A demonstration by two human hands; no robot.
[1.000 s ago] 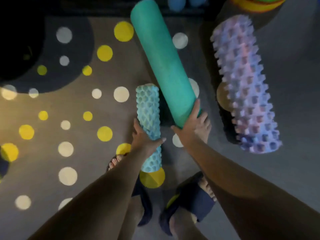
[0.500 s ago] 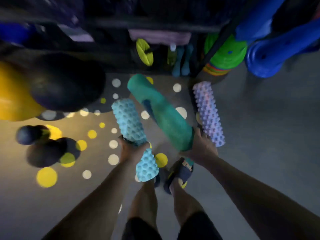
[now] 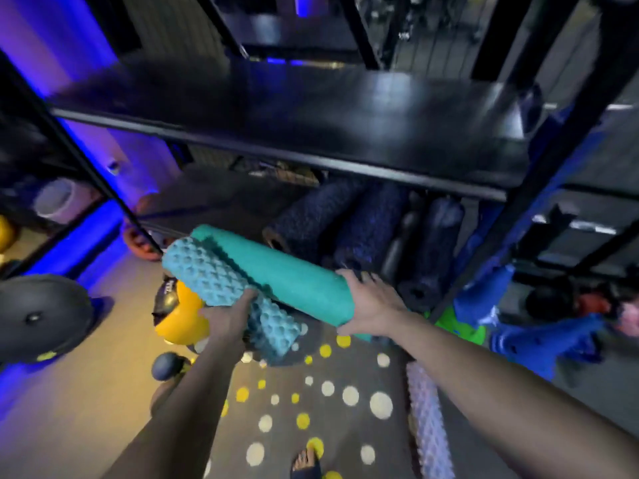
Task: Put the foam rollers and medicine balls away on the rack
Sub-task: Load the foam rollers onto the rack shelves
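- Grip on the left: the left hand (image 3: pixel 226 321) is curled round the middle of the bumpy light-blue roller (image 3: pixel 211 274), which it holds tilted in the air.
- The right hand (image 3: pixel 375 305) clasps the near end of the smooth teal roller (image 3: pixel 276 271), which crosses just behind the bumpy one.
- Both rollers hang in front of the rack (image 3: pixel 311 126), below its black shelf; dark rollers (image 3: pixel 311 223) lie on the lower shelf.
- On the dotted floor (image 3: pixel 345 430) below are a lilac spiked roller (image 3: pixel 428 420), a yellow ball (image 3: pixel 179 319) and a small dark ball (image 3: pixel 167 366); a large black ball (image 3: pixel 45 316) sits at the left.
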